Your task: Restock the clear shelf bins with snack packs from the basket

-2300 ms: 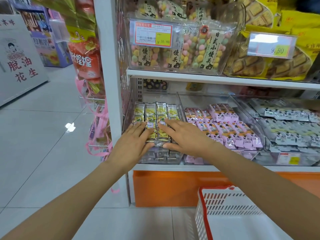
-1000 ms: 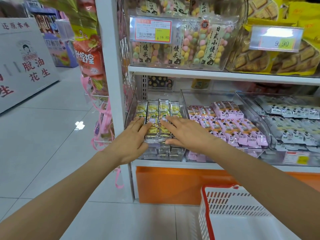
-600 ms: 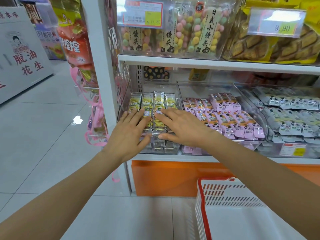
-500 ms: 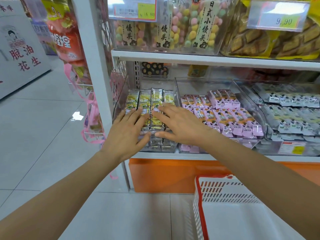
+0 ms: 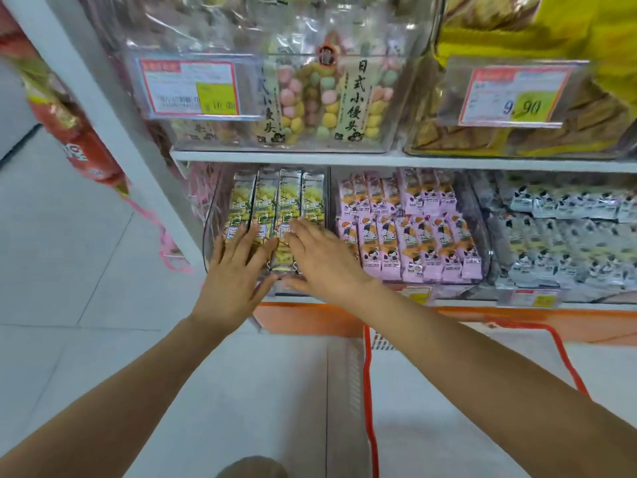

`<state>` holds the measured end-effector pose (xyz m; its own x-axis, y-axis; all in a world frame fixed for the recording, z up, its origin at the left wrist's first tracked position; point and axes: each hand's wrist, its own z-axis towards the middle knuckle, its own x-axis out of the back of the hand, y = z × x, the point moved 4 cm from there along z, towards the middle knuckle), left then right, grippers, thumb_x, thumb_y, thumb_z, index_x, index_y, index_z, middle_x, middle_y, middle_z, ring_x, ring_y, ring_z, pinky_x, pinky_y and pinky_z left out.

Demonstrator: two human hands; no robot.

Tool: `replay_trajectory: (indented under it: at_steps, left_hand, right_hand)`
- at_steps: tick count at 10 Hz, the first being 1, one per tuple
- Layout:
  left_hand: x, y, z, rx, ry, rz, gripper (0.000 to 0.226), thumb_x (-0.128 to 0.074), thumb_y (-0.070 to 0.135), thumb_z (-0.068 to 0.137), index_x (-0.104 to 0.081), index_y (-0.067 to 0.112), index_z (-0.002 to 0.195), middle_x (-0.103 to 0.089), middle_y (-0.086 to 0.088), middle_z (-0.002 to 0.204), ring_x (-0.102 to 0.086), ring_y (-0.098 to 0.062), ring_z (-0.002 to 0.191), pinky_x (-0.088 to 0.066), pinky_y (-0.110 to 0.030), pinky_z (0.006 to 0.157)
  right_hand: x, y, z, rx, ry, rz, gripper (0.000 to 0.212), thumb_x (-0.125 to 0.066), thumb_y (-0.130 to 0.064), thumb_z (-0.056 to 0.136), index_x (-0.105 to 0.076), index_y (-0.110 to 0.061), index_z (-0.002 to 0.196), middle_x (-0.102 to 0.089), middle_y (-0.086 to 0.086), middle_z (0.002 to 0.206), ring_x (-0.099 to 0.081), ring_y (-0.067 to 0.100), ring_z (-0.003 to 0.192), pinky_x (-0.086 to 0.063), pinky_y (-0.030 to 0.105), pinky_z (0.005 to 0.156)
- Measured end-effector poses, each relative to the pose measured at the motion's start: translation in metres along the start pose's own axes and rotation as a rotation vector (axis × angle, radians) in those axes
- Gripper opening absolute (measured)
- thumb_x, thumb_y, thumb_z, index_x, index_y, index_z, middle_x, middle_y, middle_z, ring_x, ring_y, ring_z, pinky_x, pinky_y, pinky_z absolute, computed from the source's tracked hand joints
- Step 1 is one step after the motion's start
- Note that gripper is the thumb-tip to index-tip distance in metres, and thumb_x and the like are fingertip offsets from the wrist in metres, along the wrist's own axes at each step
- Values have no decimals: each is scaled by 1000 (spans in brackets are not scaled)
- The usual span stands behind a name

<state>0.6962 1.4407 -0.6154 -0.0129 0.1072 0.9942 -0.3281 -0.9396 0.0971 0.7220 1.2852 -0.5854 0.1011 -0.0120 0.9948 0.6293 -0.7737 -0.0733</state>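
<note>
In the leftmost clear bin (image 5: 211, 232) under the shelf board (image 5: 310, 156), four long yellow-green snack packs (image 5: 279, 198) lie side by side, running front to back. Both hands are laid flat on their near ends, palms down, fingers straight and slightly spread, curled round nothing. The left hand (image 5: 238, 270) covers the two packs on the left. The right hand (image 5: 324, 260) covers the two on the right, its fingertips reaching a little further back. The hands sit close but apart - a strip of one pack shows in the gap between the thumbs. The far halves of all four packs are uncovered.

In the next bin to the right, rows of pink packs (image 5: 406, 236) stand packed together, and beyond them lie grey-and-white packs (image 5: 558, 236). Above the shelf board a clear tub holds bags of pastel balls (image 5: 324, 98), with a price tag (image 5: 189, 88) on its front. A second tag reading 9.90 (image 5: 513, 94) hangs before yellow bags (image 5: 565, 32).

The red-rimmed basket (image 5: 370, 374) stands on the tiled floor (image 5: 86, 270) below the bins - the right forearm crosses above it
</note>
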Motion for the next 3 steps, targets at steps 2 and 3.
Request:
replay_trajectory:
  at_steps: [2,3]
  left_hand:
    - [31,23,-4,69,-44,-2,65,-67,21,89,-43,-4,143,-38,-30,149,-37,-47,138,-32,-63,111]
    - [56,45,-3,54,-5,14,50,-53,22,86,-54,-8,127,-54,-33,129,-55,-50,117,-46,-61,97]
  right_hand:
    - [25,1,-23,32,-57,183,76,-49,-43,99,-14,-4,155,-2,14,164,2,26,151,-6,37,122]
    - [48,8,-48,4,-13,265,66,-54,-34,98,-28,-6,152,-16,14,162,-13,28,150,-19,40,119]
